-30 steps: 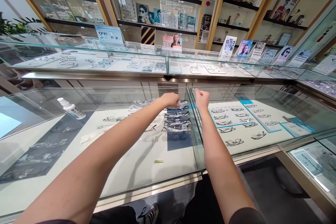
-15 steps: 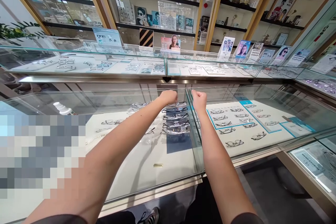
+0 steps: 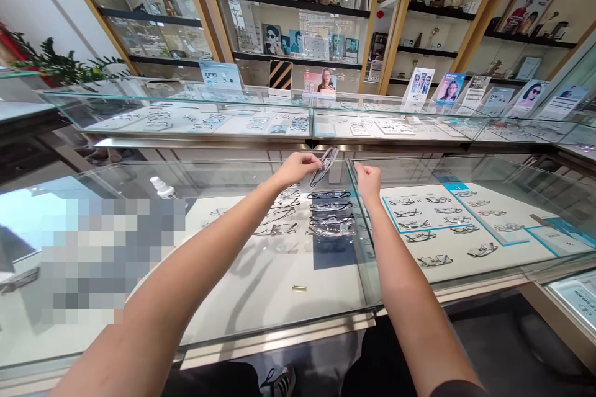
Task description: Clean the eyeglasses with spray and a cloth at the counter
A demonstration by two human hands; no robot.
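Note:
A pair of glasses [image 3: 325,167] is pinched by one temple in my left hand [image 3: 300,167], tilted above the far edge of the display case. Beneath it, several dark-framed glasses [image 3: 329,206] lie in a column on a dark blue mat [image 3: 333,252]. My right hand [image 3: 367,178] is closed at the far end of the glass divider [image 3: 361,223]; what its fingers grip is too small to make out. More glasses [image 3: 277,230] rest on the white surface left of the mat. Right of the divider, further frames [image 3: 435,260] lie around blue-edged cards.
A white spray bottle [image 3: 162,187] stands at the left. Near the front lies a small gold bar [image 3: 299,288]. A second glass counter [image 3: 242,121] runs across behind, with upright cards [image 3: 448,88] on top. Glass edges surround both hands.
My left hand has risen from the column of glasses and now shows a pair lifted in its fingers. My right hand remains by the divider. The view has shifted left.

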